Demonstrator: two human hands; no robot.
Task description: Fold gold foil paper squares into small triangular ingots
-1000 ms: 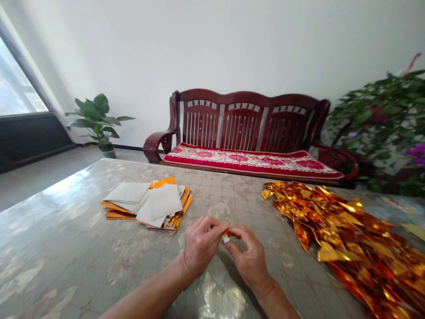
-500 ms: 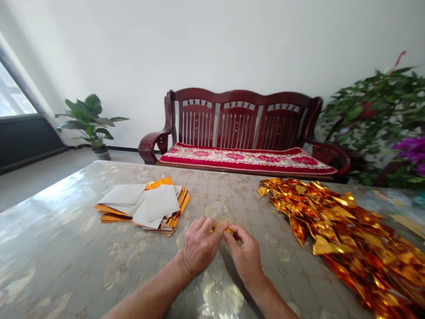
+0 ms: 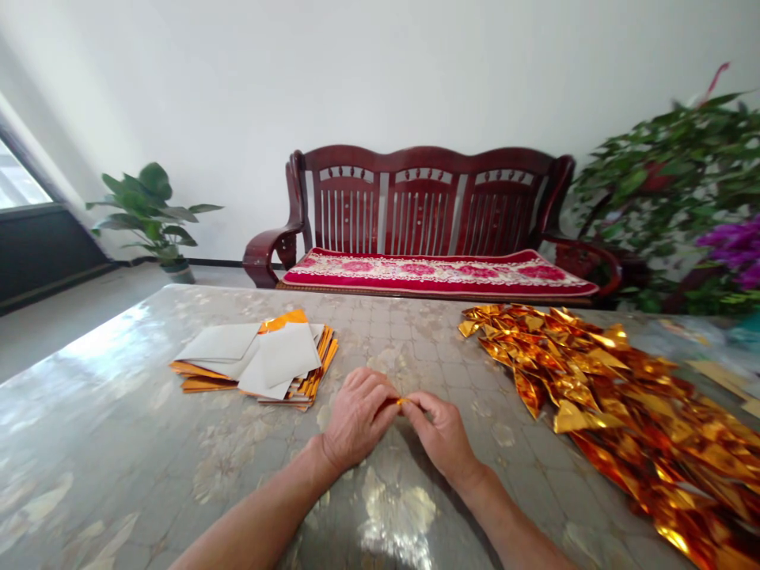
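Observation:
My left hand (image 3: 363,413) and my right hand (image 3: 440,434) meet over the middle of the table, fingertips pinched together. Between them a small bit of gold foil paper (image 3: 400,401) shows; the fingers hide most of it. To the left of my hands lies a loose stack of foil paper sheets (image 3: 279,360), pale grey backs up and orange-gold edges showing. A long heap of folded gold foil pieces (image 3: 594,396) spreads over the right side.
The table (image 3: 249,491) has a glossy, flower-patterned cover. Clear plastic bags (image 3: 682,332) lie at its far right. Behind it stands a dark red wooden bench (image 3: 419,214) with a red floral cushion (image 3: 439,271). Potted plants (image 3: 151,210) flank the bench.
Both hands still pinch the foil paper. The left fingers have shifted and less foil shows between the hands. The view has moved slightly; the stack and heap look the same.

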